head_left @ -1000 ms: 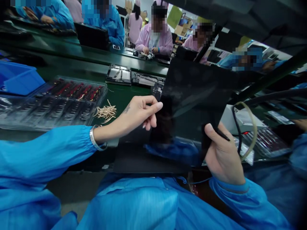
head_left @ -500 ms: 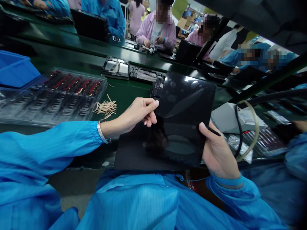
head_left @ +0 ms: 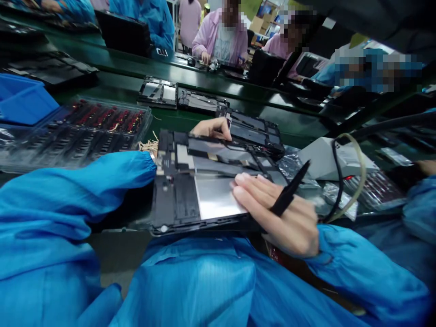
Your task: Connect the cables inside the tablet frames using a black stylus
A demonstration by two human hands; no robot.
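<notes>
Opened tablet chassis (head_left: 204, 186) lying face down at the near edge of the bench (head_left: 177, 125), its long axis running left to right across the person's lap, bare metal plate and dark inner parts turned upward. The right hand (head_left: 282, 213) is resting flat on the plate at the chassis's right end, fingers extended and pressing lightly, while a black stylus-like tool (head_left: 289, 190) is being pinched between them, its tip angled up and to the right. The left hand (head_left: 213, 128) is reaching over the far edge of the chassis, fingers curled on that rim; its palm is hidden. The right hand is the nearer to the plate's middle, which lies just left of its fingertips. A second open chassis (head_left: 254, 131) is sitting just beyond, touching the far right corner. Clear component trays (head_left: 78, 131) are lying at the left.
</notes>
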